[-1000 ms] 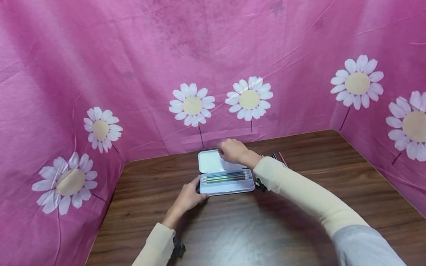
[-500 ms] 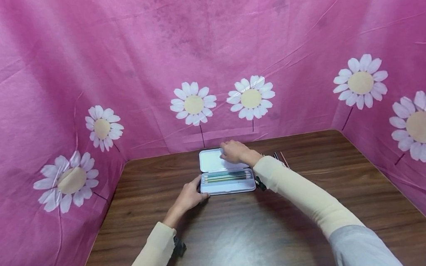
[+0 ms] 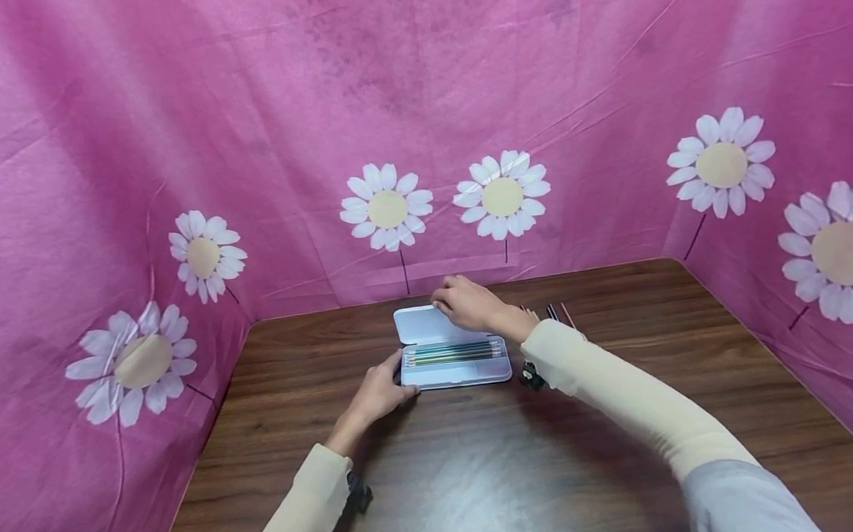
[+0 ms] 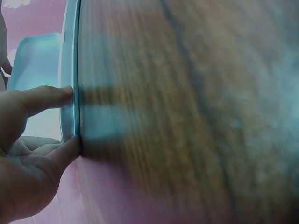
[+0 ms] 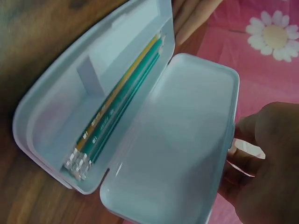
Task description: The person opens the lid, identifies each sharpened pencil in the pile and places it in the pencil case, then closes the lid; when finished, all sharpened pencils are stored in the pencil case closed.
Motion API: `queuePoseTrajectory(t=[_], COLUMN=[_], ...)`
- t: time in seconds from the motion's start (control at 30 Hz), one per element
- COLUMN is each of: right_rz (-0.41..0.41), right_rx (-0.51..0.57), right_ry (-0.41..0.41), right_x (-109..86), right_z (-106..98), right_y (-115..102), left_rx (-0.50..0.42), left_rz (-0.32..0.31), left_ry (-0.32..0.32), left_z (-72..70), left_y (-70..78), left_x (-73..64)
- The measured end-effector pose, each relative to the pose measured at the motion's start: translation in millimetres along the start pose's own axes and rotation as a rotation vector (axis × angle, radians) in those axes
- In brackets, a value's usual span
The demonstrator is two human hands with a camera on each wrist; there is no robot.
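Observation:
A pale plastic pencil case (image 3: pixel 456 375) lies unfolded at the back middle of the table. Several green and yellow pencils (image 5: pixel 119 102) fill its rear compartment, their metal ends together. My left hand (image 3: pixel 376 393) grips the case's left end; in the left wrist view the thumb (image 4: pixel 56 97) presses the rim. The right hand (image 3: pixel 471 306) reaches over the case to the far edge of its lid (image 3: pixel 419 325). Seen from the right wrist, fingers and thumb (image 5: pixel 245 128) close on that lid edge. The lid leans slightly up from the table, and the right hand covers part of it.
Several loose pencils (image 3: pixel 567 315) lie right of the case, partly hidden behind the right forearm. Pink cloth (image 3: pixel 305 250) with daisies hangs around the wooden table (image 3: pixel 428 475) at the back and sides.
The right hand has shifted to the lid's far edge, and the lid has tipped up a little from lying flat. My left hand stays on the case's left end.

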State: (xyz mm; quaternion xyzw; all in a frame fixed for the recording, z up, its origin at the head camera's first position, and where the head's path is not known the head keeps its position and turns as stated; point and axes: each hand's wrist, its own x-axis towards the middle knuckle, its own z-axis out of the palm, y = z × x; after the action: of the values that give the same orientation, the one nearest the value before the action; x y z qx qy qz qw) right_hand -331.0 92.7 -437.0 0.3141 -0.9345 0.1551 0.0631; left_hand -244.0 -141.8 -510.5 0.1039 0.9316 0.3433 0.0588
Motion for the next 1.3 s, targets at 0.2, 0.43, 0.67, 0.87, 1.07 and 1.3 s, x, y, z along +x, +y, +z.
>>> queuePoseTrajectory(t=[0.2,0.43,0.67,0.87,1.07,1.3], right_rz=[-0.024,-0.181,-0.247,-0.273,-0.358,-0.353], right_rx=[0.099,0.175,0.169,0.138,0.016,-0.071], right_ry=[-0.049,-0.063,-0.142,-0.235,-0.268,-0.274], right_x=[-18.4,-44.2,-67.0,-80.2,-92.1,-97.6], right_z=[2,16,30,40,50,56], right_y=[-10,-16,-18,-17,-17,-20], left_rx=[-0.016,-0.026,0.005,-0.006,-0.009,0.034], left_rz=[0.027,0.071,0.159,0.134,0.048,0.027], left_ry=[0.013,0.028,0.085,0.057,0.022,0.027], left_z=[-0.1,-0.1,13.4,7.8,-0.4,2.4], left_y=[-2.3,-5.5,-36.2,-28.7,-3.5,2.2], left_x=[0.6,1.0,16.6,11.4,0.2,-1.7])
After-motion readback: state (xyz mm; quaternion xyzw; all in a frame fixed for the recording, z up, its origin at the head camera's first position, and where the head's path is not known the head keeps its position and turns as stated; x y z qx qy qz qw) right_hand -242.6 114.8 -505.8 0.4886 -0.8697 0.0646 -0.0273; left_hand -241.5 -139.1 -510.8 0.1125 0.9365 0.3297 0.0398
